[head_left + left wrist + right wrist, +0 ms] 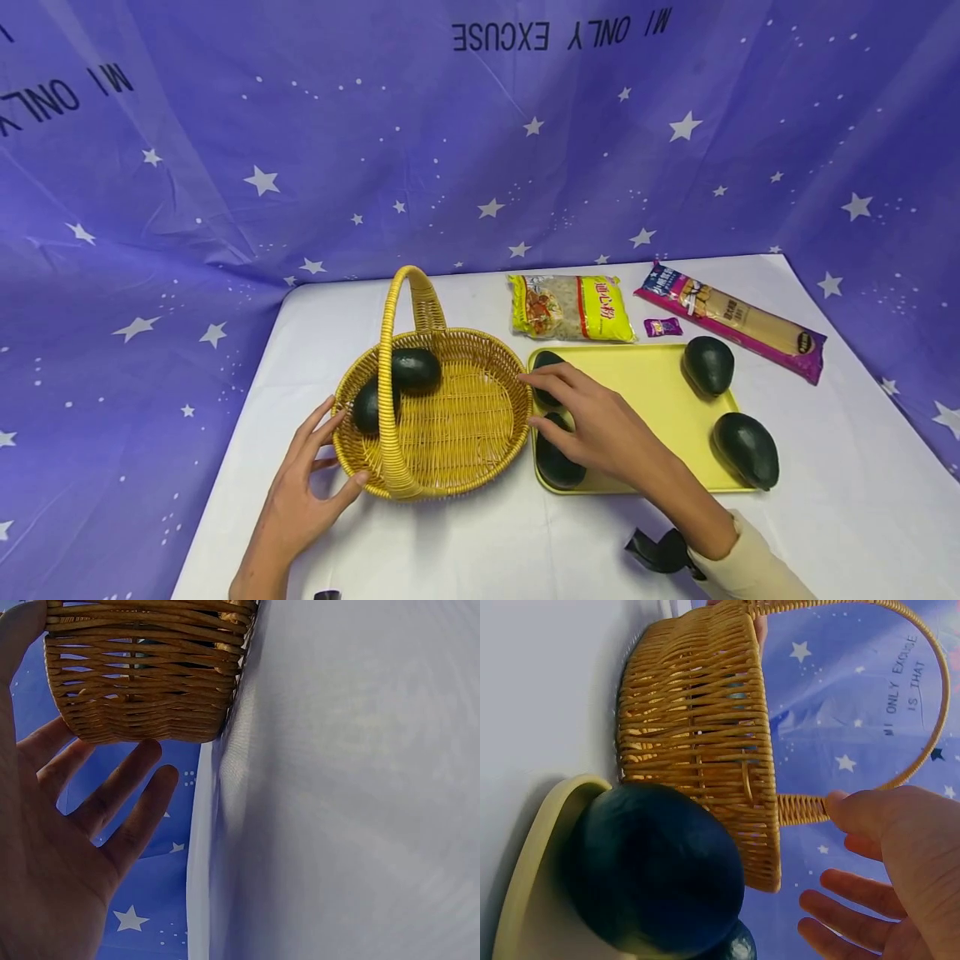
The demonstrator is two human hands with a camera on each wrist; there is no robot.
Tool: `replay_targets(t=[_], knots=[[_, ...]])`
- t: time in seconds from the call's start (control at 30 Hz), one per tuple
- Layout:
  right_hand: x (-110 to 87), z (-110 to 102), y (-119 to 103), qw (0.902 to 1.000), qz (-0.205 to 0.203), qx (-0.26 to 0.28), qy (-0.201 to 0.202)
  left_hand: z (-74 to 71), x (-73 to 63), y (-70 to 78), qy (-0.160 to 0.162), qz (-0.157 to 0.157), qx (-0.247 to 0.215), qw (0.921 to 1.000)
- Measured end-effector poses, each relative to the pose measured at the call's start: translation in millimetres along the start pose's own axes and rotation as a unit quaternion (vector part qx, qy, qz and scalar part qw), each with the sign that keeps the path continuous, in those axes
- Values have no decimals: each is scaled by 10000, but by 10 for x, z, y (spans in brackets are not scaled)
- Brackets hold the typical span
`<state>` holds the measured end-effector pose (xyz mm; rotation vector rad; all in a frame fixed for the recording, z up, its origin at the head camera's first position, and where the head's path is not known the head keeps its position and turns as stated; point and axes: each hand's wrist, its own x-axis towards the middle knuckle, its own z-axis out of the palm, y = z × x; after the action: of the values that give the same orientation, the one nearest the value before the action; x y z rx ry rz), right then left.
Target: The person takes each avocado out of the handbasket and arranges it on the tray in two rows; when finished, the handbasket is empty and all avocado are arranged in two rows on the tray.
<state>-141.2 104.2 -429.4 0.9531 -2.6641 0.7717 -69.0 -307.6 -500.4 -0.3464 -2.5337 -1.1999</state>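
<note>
A yellow wicker basket with a tall arched handle stands on the white table. Two dark green avocados lie in its left part. My left hand is at the basket's left rim, fingers spread and thumb near the front edge. Across from it, my right hand reaches over the yellow tray to the right rim, its thumb and fingers apart. Below that hand, an avocado and another behind it are partly covered. Both hands are at the rim; firm contact is hard to tell.
On the tray's right side lie two more avocados. Behind the tray are a yellow pasta bag, a small purple packet and a long noodle pack. A purple starred cloth hangs behind the table.
</note>
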Motion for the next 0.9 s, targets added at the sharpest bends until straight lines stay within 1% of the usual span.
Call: replay_targets(t=[0.33,0.57,0.9], knots=[[121,82,-16,9997,-155,86,-178,29,-2,-48,101,121,-98,9998],[233,123,-49,9993,-244,61,-289,18,5,-32,68,50,-198,9998],[417,185,-134,9979,-404,-38,-509,21,-2,-35,78,20,-179,9998]])
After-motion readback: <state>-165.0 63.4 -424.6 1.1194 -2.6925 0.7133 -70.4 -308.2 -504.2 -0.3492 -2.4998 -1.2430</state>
